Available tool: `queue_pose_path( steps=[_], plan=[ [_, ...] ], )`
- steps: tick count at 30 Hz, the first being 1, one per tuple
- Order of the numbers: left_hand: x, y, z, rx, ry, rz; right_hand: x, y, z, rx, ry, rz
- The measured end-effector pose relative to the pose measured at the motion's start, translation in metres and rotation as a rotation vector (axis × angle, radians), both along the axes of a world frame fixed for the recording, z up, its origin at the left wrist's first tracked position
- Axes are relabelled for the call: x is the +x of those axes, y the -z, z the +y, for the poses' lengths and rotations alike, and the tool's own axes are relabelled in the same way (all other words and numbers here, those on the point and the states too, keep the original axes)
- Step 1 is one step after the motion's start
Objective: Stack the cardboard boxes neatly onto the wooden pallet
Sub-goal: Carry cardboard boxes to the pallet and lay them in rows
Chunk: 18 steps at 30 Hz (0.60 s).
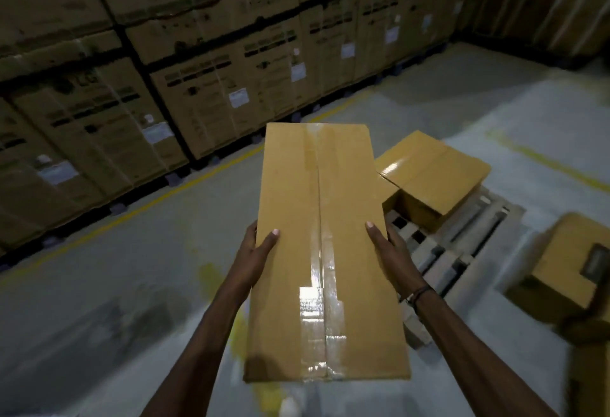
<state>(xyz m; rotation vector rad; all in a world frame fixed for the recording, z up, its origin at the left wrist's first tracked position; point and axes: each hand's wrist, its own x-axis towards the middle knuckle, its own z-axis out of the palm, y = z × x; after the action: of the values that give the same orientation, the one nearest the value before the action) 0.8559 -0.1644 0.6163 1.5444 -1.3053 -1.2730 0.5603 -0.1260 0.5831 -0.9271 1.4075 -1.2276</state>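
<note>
Box (321,251), long, stiff, tape-slick, likely light: left hand (255,251) and right hand (391,251) each grip 1 long side, near pallet (462,245).

Open slats on the near half of the pallet (462,251), free to reach from above. 1 box (432,175) fills its far end, another box (567,261) sits on the floor (109,284) just right of it. Wide bare floor left, walled by stacked cartons (132,70).
</note>
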Motion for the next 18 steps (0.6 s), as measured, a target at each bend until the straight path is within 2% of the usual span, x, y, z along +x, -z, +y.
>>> queue_pose_path(
  steps=[4,9,14,18],
  plan=[
    [-0.009,0.006,-0.080,0.044,0.213,0.002,0.001,0.002,-0.020,0.036,0.207,0.001],
    [-0.058,0.025,-0.165,0.098,0.462,-0.033,-0.028,0.023,-0.036,0.095,0.428,0.024],
    [-0.135,0.046,-0.228,0.161,0.611,-0.090,-0.066,0.030,-0.061,0.154,0.612,-0.010],
    [-0.191,0.077,-0.276,0.200,0.700,-0.114,-0.109,0.062,-0.094,0.178,0.669,-0.038]
  ],
)
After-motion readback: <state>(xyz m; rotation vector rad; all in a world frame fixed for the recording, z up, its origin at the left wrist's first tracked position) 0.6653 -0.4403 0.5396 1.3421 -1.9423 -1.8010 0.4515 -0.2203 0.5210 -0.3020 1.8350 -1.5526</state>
